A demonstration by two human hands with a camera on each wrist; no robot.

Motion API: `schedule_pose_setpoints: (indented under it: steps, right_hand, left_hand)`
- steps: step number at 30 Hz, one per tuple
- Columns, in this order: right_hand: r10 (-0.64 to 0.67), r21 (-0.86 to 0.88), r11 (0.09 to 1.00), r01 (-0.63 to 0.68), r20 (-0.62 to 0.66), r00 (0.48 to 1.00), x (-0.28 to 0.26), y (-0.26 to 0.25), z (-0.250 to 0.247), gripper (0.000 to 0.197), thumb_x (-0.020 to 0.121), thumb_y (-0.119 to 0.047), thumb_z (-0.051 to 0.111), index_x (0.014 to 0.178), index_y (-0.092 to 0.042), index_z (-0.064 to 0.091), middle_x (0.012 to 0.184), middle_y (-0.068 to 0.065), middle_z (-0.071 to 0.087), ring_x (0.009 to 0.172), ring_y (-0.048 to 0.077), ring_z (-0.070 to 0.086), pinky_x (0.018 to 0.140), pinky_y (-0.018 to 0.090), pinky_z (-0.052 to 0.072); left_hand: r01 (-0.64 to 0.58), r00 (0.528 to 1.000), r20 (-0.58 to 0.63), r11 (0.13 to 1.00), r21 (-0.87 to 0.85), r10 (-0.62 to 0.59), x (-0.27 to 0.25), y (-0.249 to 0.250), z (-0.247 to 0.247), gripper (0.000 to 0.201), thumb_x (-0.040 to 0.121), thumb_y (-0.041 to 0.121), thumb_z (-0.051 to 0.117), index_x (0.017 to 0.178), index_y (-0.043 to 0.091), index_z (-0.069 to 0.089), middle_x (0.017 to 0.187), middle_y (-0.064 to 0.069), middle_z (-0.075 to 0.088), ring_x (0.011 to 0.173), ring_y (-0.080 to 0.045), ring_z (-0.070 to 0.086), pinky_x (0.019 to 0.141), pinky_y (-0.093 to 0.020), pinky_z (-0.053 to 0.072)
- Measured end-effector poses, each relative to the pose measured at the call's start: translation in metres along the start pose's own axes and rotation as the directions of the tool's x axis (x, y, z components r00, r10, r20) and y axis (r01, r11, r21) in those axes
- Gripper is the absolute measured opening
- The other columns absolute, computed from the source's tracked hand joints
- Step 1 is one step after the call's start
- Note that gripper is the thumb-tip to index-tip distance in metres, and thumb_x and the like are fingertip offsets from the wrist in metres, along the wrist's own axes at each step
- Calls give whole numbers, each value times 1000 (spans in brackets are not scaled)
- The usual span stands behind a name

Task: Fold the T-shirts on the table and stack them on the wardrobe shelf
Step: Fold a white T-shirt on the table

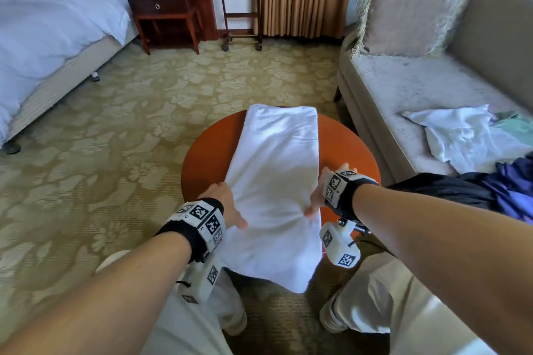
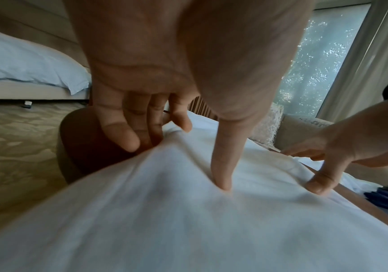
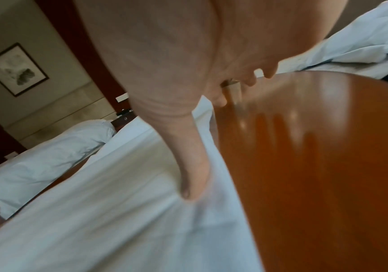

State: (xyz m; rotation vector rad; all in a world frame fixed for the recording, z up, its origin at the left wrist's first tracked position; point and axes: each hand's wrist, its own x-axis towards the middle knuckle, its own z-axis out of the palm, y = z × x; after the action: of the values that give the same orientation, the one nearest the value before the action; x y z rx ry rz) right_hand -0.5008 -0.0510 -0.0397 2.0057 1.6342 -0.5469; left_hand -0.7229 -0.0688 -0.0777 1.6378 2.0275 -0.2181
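A white T-shirt (image 1: pixel 277 170), folded into a long narrow strip, lies across the round orange-brown table (image 1: pixel 346 141); its near end hangs over the front edge toward my knees. My left hand (image 1: pixel 227 204) pinches the strip's left edge, thumb on top and fingers curled at the edge. My right hand (image 1: pixel 320 196) pinches the right edge the same way. In the left wrist view the left hand (image 2: pixel 176 162) presses its thumb into the T-shirt (image 2: pixel 188 230). The right wrist view shows the right hand (image 3: pixel 207 147) with its thumb on the T-shirt (image 3: pixel 118 211) beside the bare table (image 3: pixel 328 165).
A beige sofa (image 1: pixel 403 89) on the right carries a loose white shirt (image 1: pixel 467 138), a teal garment (image 1: pixel 516 124), a blue-purple garment (image 1: pixel 507 184) and a cushion (image 1: pixel 412 6). A bed (image 1: pixel 52 32) stands left; a nightstand (image 1: pixel 167 17) and a wheeled rack (image 1: pixel 242 29) stand behind on patterned carpet.
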Motion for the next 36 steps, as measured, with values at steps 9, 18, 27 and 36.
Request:
schedule_pose_setpoints:
  steps: [9, 18, 27, 36]
  right_hand:
    - [343, 619, 751, -229, -69, 937, -8, 31, 58, 91, 75, -49, 69, 141, -11, 20, 132, 14, 33, 127, 35, 37, 104, 46, 39]
    - [-60, 835, 526, -160, 225, 973, -51, 30, 95, 43, 90, -33, 63, 115, -7, 40, 84, 13, 48, 68, 27, 50, 50, 31, 40]
    - [-110, 826, 562, -53, 138, 984, -43, 28, 110, 32, 81, -32, 73, 98, -12, 55, 107, 9, 58, 102, 28, 56, 103, 44, 46]
    - [-220, 433, 885, 174, 60, 974, -90, 46, 90, 11, 97, -19, 49, 104, -14, 55, 74, 6, 58, 57, 15, 48, 55, 23, 41]
  left_hand:
    - [142, 978, -105, 945, -296, -180, -37, -3, 22, 108, 67, 32, 88, 141, 3, 16, 135, -18, 43, 119, -37, 51, 92, -42, 50]
    - [230, 963, 98, 569, -790, -252, -44, -27, 58, 92, 66, 32, 88, 136, -8, 44, 131, -23, 56, 112, -38, 59, 94, -43, 49]
    - [193, 977, 122, 496, -847, -173, -65, -41, 62, 44, 67, 7, 87, 102, -9, 64, 98, -20, 70, 93, -35, 68, 87, -49, 55]
    - [66, 997, 46, 468, -881, -54, -90, -42, 43, 21, 77, 0, 75, 94, -3, 64, 84, -17, 63, 75, -31, 62, 58, -33, 50]
